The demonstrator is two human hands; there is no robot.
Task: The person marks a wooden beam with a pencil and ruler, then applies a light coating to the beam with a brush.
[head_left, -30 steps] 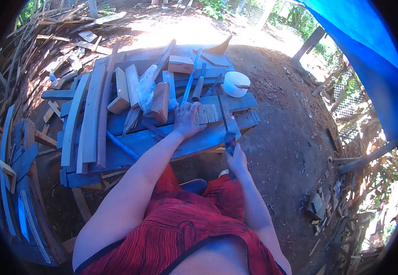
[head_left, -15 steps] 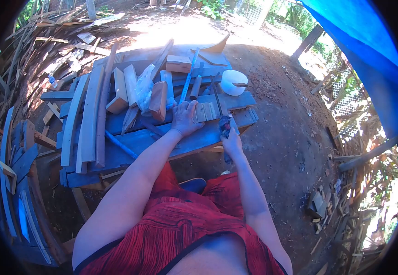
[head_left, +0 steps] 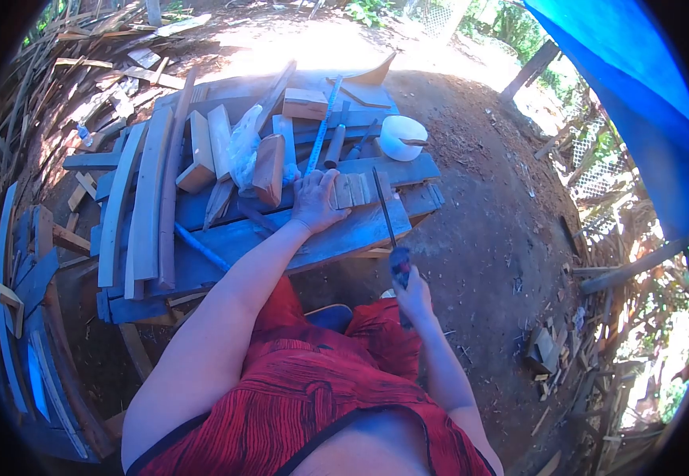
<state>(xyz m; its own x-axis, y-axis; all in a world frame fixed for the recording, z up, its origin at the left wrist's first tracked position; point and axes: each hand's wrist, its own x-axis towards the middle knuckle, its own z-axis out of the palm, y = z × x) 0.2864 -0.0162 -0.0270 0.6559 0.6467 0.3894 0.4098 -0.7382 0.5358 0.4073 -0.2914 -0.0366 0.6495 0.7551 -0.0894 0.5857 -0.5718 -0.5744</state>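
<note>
My left hand (head_left: 316,201) rests on the bench top, fingers pressed on the left end of a small light wooden block (head_left: 352,190). In my right hand (head_left: 413,292) is the dark handle of a saw (head_left: 389,216). Its thin blade runs up and away from my fist, its far part lying at the block's right end. A white bowl (head_left: 402,138) with a brown strip on its rim stands just beyond the block. A chisel-like tool (head_left: 336,146) and a blue measuring strip (head_left: 326,123) lie beyond my left hand.
The plank bench (head_left: 281,252) also bears long boards (head_left: 152,198), a plastic bag (head_left: 246,147), a reddish wood block (head_left: 269,170) and another block (head_left: 305,104). Scrap wood (head_left: 549,349) lies on the ground at the right. A blue tarp (head_left: 638,87) hangs at the upper right.
My right hand has moved back toward my body with the saw, and more of the blade shows. My left hand stays on the block.
</note>
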